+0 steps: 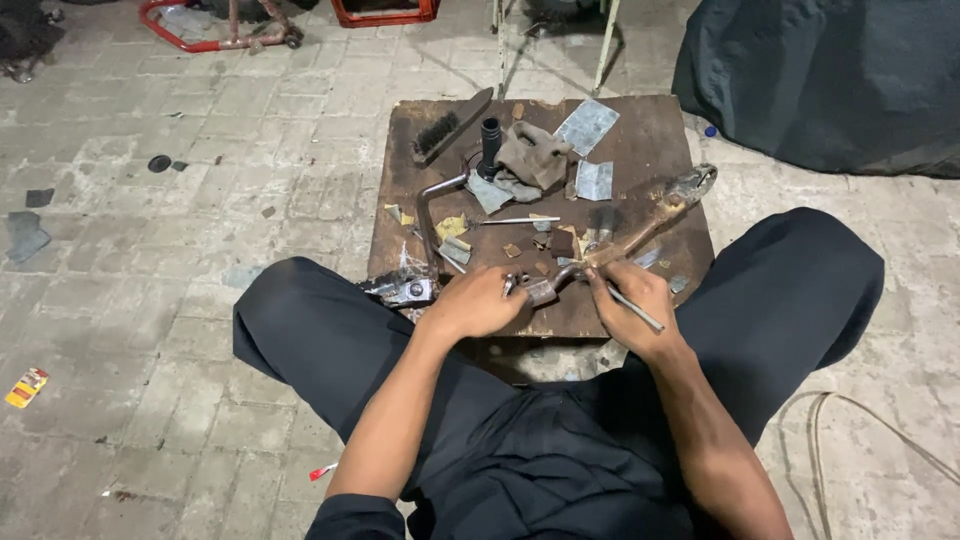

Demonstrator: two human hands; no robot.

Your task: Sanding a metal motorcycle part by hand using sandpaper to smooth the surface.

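the left hand [478,303] is curled shut over the near end of a rusty lever [640,232], a bent metal arm that runs away from the hands to a grimy flat end up and to the right. the right hand [632,300] sits just right of the left, fingers closed round a thin rod [636,308] held like a pencil, its tip hidden at the lever's near end between the two hands.

how far along: the lever looks coated in rust and dirt along all of its visible length, so little cleaning seems done; scraps of sandpaper [587,127] lie torn and scattered beyond the hands, which suggests some use. what happens at the rod's tip cannot be seen.

no containers show. everything lies loose on a low brown board [660,140]: beyond the left hand a second bent lever [428,215] with a black grip, a brush [440,132] at the far left corner, a crumpled rag [533,153] in the middle, and a slim pin [518,221] just past the knuckles. a small metal part [403,290] rests just left of the left hand.
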